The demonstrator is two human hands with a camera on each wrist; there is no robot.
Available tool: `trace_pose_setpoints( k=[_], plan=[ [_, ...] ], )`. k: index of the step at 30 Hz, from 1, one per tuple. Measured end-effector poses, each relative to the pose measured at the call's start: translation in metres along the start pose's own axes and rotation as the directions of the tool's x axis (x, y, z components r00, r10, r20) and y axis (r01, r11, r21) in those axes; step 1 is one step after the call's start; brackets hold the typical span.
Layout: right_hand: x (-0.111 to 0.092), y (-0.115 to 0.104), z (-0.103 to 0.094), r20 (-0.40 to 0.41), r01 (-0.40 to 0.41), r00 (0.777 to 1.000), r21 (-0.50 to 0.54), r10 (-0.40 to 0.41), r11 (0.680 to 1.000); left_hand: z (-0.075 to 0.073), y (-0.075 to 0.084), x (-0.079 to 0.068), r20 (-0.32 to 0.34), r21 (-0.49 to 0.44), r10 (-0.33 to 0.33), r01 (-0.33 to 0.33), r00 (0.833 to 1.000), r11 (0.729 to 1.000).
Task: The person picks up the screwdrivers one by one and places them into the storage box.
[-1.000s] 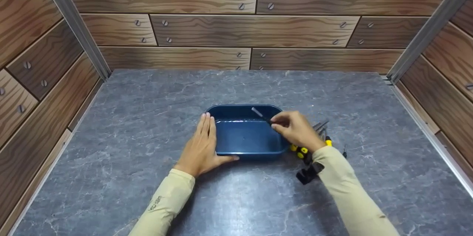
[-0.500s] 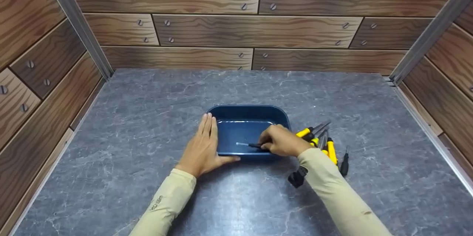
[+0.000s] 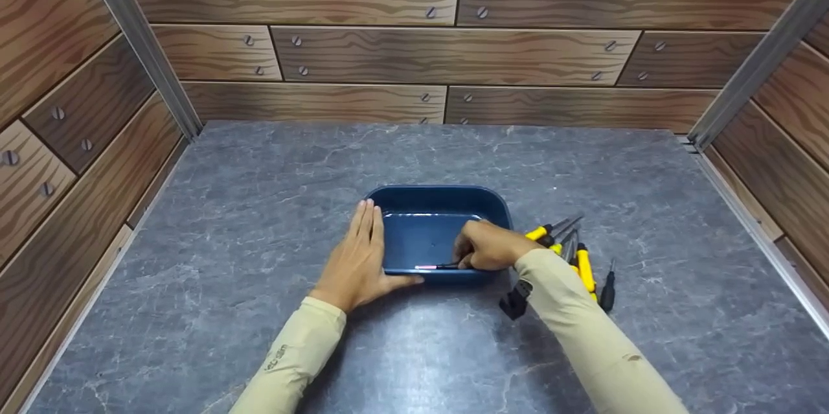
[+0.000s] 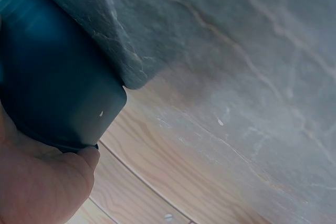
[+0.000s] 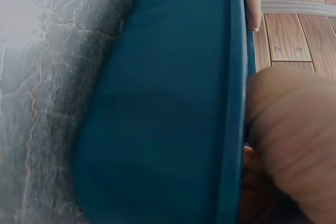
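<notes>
A blue plastic tray (image 3: 414, 232) sits on the marbled table. Along its left side lies my left hand (image 3: 353, 258), fingers straight against the rim and thumb stretched along the front edge. In the left wrist view, the thumb (image 4: 89, 157) touches the tray's rim. My right hand (image 3: 489, 245) reaches into the tray at the front right. It pinches a slim screwdriver (image 3: 427, 267), dark at the handle with a pale shaft, low beside the front wall. The right wrist view shows the tray's outer wall (image 5: 157, 103), which hides the fingertips and the screwdriver.
Right of the tray lies a pile of several yellow-and-black-handled screwdrivers (image 3: 585, 268), partly behind the right forearm. A black screwdriver (image 3: 607, 291) lies just beyond them. A black camera mount (image 3: 515, 300) hangs under the right wrist. Wood-patterned walls (image 3: 363, 54) enclose the table.
My right hand has moved down and left into the tray, bringing the screwdriver from above the back right to the front wall. The left hand has stayed in place.
</notes>
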State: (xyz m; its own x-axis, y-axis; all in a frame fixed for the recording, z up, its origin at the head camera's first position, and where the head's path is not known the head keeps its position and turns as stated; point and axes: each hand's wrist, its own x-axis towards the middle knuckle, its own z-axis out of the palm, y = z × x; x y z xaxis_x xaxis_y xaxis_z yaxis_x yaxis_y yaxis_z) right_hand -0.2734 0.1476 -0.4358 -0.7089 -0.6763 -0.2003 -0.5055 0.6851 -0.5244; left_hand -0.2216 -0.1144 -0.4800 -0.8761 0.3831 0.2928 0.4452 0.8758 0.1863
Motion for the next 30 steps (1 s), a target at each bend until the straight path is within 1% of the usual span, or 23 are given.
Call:
trace_pose_setpoints(
  k=[7, 17, 23, 26, 28, 30],
  plan=[
    [-0.0010, 0.0018, 0.0011, 0.012, 0.003, 1.000, 0.024, -0.004, 1.000, -0.0011, 0.0021, 0.0004, 0.006, -0.015, -0.002, 0.002, 1.000, 1.000],
    [-0.0019, 0.0016, -0.0009, 0.020, 0.021, 1.000, 0.027, -0.022, 0.999, -0.0026, 0.0035, 0.0014, 0.022, -0.010, -0.012, 0.012, 1.000, 1.000],
    [-0.0034, 0.0000, -0.0020, 0.023, 0.002, 1.000, 0.046, -0.004, 0.999, -0.0017, 0.0019, 0.0005, 0.021, 0.001, -0.001, 0.001, 1.000, 1.000],
    [-0.0040, 0.0008, -0.0020, 0.002, -0.015, 1.000, 0.068, 0.015, 0.998, -0.0009, 0.0011, 0.0004, 0.024, -0.003, -0.005, 0.005, 1.000, 1.000],
    [-0.0049, 0.0011, -0.0027, -0.029, -0.030, 0.999, 0.085, 0.032, 0.996, -0.0003, 0.0008, 0.0007, 0.025, -0.009, -0.009, 0.009, 1.000, 1.000],
    [-0.0061, 0.0017, -0.0040, -0.072, -0.026, 0.997, 0.091, 0.032, 0.996, 0.0006, 0.0003, 0.0014, 0.032, -0.008, -0.014, 0.014, 0.999, 1.000]
  ],
)
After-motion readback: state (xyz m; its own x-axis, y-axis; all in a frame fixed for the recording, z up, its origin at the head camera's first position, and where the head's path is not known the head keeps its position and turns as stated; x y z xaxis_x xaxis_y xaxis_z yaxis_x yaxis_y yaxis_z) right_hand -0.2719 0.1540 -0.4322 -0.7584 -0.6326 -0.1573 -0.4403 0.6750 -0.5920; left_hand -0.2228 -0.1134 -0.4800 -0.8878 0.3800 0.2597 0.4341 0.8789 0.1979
